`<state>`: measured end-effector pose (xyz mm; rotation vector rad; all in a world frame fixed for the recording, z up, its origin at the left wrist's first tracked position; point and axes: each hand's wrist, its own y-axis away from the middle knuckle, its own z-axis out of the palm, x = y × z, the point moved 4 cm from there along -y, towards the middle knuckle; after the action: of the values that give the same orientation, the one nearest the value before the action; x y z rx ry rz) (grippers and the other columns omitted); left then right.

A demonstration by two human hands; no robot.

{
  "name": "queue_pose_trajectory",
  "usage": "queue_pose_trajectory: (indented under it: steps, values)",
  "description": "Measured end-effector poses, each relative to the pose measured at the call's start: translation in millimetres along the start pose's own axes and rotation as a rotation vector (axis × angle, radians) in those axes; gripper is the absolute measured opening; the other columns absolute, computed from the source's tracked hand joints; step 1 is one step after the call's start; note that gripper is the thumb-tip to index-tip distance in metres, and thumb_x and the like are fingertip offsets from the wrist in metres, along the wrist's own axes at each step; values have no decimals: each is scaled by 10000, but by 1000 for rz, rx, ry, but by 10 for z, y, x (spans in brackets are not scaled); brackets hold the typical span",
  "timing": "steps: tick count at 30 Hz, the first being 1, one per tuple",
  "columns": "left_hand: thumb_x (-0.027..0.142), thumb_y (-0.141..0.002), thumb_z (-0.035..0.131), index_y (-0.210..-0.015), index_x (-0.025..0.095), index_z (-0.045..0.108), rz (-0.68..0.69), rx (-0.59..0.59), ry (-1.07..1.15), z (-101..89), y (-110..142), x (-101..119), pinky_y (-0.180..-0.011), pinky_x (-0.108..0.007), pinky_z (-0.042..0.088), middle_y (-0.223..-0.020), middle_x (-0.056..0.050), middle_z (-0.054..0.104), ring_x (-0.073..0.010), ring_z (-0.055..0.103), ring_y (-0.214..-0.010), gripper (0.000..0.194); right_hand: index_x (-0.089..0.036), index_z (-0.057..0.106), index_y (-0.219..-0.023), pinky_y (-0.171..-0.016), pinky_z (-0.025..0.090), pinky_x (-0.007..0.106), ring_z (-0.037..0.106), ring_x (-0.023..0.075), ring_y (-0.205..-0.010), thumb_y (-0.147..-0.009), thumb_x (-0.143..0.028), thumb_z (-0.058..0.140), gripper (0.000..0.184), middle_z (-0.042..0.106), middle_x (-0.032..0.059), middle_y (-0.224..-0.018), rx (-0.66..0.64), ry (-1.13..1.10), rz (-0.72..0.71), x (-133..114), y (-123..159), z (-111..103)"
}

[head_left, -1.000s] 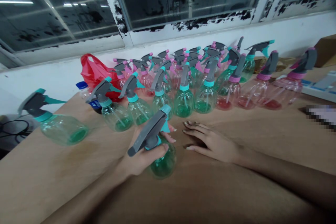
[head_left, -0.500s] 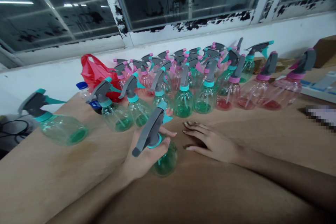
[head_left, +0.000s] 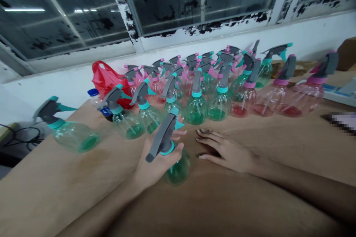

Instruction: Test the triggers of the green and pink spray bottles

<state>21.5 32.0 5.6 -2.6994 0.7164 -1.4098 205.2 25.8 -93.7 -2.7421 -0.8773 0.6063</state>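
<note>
My left hand [head_left: 157, 161] is wrapped round the neck of a green spray bottle [head_left: 179, 170] with a grey and turquoise trigger head. The bottle is upright on the wooden table, its lower left side hidden by the hand. Palm down on the wood to its right, my right hand [head_left: 225, 150] holds nothing, its fingers stretched out. Beyond both hands runs a front row of spray bottles, among them a green one [head_left: 196, 113] and a pink one [head_left: 243, 102]. Another green spray bottle [head_left: 75, 135] stands apart at the left.
Several more pink and green spray bottles crowd behind, against the white wall. A red plastic bag [head_left: 107, 79] and a blue-capped bottle [head_left: 94, 94] are at the back left. On the right lie a pixelated flat object [head_left: 345, 120] and a cardboard box [head_left: 347, 53].
The whole view has shifted slightly, so things at the left appear further right. My left hand still grips the same spray bottle, and my right hand rests in the same place.
</note>
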Motion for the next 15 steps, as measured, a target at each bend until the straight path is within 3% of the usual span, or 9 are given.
queue_pose_trajectory:
  steps: [3,6,11,15]
  values:
    - [284,-760,587,-1075,220,534,-21,59,-29,-11,21,-35,-862,-418,505,-1083,-53,655,-225,635,-926,326,-164,483,-1300,-1064,343,426,384,231,-1294,-887,-535,404,560,461,99,-1386,-5,19,-10,-7,-9,-2]
    - [347,-729,638,-1048,220,526,-87,114,-76,-29,102,-60,-901,-448,481,-1073,-59,654,-260,619,-972,361,-157,494,-1291,-1073,329,422,381,232,-1295,-889,-531,401,557,472,102,-1377,2,27,-33,-3,-13,5]
    - [322,-743,625,-918,231,583,-85,143,-87,-103,325,21,-914,-402,487,-998,-39,680,-249,620,-1001,202,-174,486,-1301,-1059,342,435,402,242,-1283,-890,-528,397,549,468,97,-1381,-13,45,-30,-1,1,6]
    - [310,-777,610,-915,242,599,-55,206,-172,-336,551,-74,-866,-406,510,-987,-27,696,-242,645,-961,154,-166,506,-1287,-1028,374,455,427,272,-1263,-880,-548,395,570,467,109,-1379,-99,111,28,-77,-35,-49]
